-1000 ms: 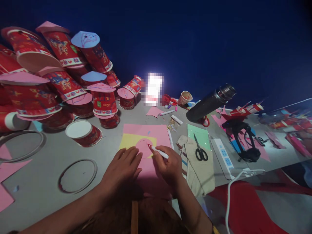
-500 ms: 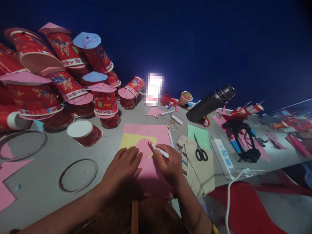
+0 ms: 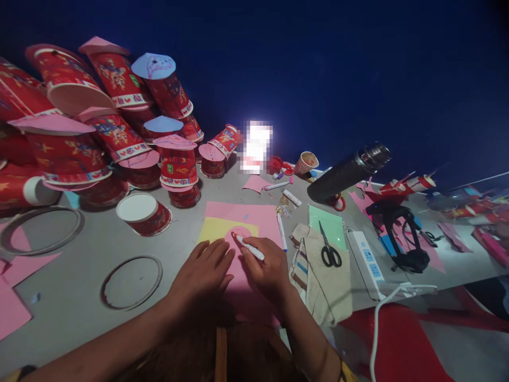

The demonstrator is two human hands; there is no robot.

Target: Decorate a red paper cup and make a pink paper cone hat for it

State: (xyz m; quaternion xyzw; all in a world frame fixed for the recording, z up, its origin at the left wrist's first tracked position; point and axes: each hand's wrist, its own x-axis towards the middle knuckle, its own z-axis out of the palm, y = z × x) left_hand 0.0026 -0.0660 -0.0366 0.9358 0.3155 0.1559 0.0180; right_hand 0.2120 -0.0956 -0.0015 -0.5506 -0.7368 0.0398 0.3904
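Cup [image 3: 305, 164], contents unclear, beyond right hand [image 3: 269, 264]

Dark garment [image 3: 258, 353], brownish perhaps — tan strip [image 3: 221, 354], yellow sleeve edge [image 3: 347, 373].

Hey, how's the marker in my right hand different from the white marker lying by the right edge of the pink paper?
The held marker is gripped in your right hand, its tip at the pink circle; the lying marker is untouched by the pink paper. The held marker shows red at its tip; the lying marker, blue at its near end. The held marker slants leftward; the lying marker points nearly straight away. Both barrels are white.
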